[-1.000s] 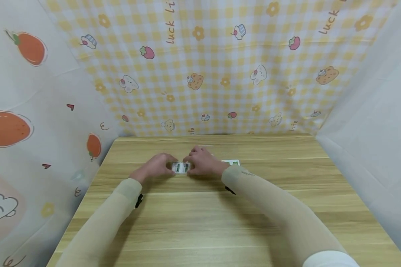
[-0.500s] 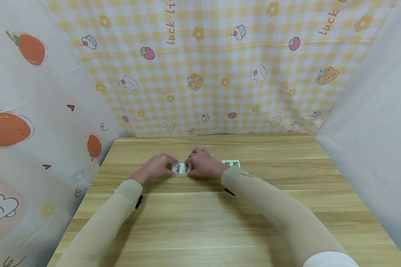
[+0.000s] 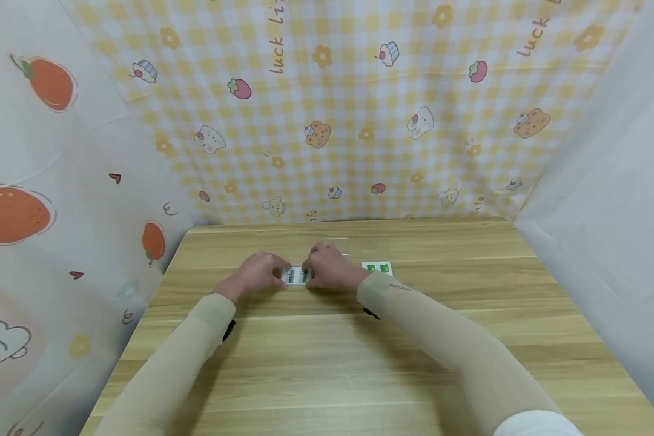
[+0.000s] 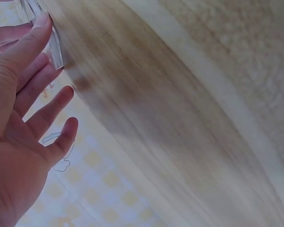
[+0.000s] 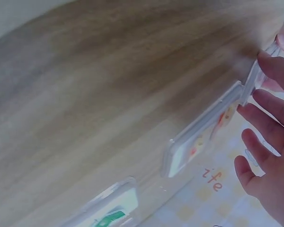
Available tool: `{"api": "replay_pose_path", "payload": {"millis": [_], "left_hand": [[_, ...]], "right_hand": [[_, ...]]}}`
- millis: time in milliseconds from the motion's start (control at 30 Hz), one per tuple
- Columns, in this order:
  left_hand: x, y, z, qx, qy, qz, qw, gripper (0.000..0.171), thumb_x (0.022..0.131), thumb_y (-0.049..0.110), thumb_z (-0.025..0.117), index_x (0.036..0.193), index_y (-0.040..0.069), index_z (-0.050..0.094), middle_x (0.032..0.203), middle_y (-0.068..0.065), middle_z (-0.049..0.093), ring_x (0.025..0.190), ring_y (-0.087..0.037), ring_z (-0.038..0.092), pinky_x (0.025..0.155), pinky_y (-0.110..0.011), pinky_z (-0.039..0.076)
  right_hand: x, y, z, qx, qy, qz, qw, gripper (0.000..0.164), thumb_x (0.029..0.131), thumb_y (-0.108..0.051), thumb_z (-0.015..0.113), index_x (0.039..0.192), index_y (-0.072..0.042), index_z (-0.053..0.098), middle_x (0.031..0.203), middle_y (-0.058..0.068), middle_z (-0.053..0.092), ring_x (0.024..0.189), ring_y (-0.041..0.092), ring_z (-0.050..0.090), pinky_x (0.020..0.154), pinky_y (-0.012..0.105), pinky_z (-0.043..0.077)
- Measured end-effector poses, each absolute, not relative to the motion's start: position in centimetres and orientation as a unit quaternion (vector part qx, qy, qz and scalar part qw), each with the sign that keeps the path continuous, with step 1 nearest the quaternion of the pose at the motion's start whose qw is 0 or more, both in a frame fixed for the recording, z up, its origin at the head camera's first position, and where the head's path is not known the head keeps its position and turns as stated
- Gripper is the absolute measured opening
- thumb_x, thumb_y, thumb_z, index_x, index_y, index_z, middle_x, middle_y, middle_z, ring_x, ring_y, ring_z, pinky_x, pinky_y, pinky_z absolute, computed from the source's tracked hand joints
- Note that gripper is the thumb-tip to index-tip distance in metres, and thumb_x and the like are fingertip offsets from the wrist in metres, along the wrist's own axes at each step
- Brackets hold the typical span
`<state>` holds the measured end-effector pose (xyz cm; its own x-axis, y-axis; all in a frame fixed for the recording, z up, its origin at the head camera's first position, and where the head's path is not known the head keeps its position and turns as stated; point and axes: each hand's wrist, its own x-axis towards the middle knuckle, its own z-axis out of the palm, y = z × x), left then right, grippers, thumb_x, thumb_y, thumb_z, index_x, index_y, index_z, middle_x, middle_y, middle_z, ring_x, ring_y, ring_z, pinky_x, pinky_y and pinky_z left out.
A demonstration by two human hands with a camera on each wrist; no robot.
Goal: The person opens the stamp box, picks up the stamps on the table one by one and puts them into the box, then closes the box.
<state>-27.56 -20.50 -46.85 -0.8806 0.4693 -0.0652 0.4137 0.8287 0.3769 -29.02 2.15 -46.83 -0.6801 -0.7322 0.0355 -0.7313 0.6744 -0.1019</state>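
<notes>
A small flat clear plastic case, white inside with two dark-green pictures, lies between my hands near the back of the table. My left hand pinches its left end between thumb and fingers. In the left wrist view, the clear edge of the case shows at the fingertips, with the ring and little fingers spread free. My right hand pinches the right end. Close beside the right fingertips, the right wrist view shows a second case with orange-red pictures, hidden by the right hand in the head view.
Another white case with green pictures lies to the right, partly behind the right forearm. Faint clear outlines show on the wooden table behind the right hand. A checked curtain hangs along the back edge.
Both hands stay on the same case, with the right fingers shifted only slightly. The head view has tilted a little, and more of the green-pictured case shows past the right sleeve.
</notes>
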Motion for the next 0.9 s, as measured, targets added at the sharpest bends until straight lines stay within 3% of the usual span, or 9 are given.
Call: {"api": "replay_pose_path", "payload": {"millis": [300, 567, 900], "left_hand": [[-27.8, -20.4, -47.0, 0.232, 0.953, 0.177, 0.08, 0.053, 0.076, 0.027, 0.089, 0.123, 0.011, 0.073, 0.122, -0.005, 0.07, 0.101, -0.02, 0.064, 0.089, -0.041, 0.051], [-28.1, -20.0, -46.4, 0.234, 0.952, 0.172, 0.1, 0.052, 0.077, 0.024, 0.089, 0.124, 0.01, 0.071, 0.117, -0.005, 0.071, 0.092, -0.017, 0.063, 0.083, -0.037, 0.052], [-28.2, -19.6, -46.0, 0.27, 0.951, 0.119, 0.09, 0.042, 0.078, 0.022, 0.088, 0.117, 0.011, 0.075, 0.101, 0.0, 0.073, 0.078, -0.014, 0.062, 0.073, -0.034, 0.052]], "right_hand": [[-29.0, 1.7, -46.7, -0.406, 0.913, -0.036, -0.011, 0.025, 0.082, -0.031, 0.081, 0.103, -0.018, 0.08, 0.098, -0.007, 0.073, 0.097, 0.016, 0.058, 0.094, 0.046, 0.043], [-29.3, 2.0, -47.0, -0.396, 0.917, -0.039, -0.001, 0.028, 0.084, -0.031, 0.077, 0.109, -0.019, 0.079, 0.098, -0.008, 0.072, 0.091, 0.015, 0.057, 0.087, 0.043, 0.045], [-29.0, 2.0, -46.9, -0.383, 0.923, -0.033, 0.005, 0.032, 0.085, -0.039, 0.078, 0.113, -0.022, 0.077, 0.108, -0.009, 0.072, 0.113, 0.023, 0.055, 0.094, 0.05, 0.043]]}}
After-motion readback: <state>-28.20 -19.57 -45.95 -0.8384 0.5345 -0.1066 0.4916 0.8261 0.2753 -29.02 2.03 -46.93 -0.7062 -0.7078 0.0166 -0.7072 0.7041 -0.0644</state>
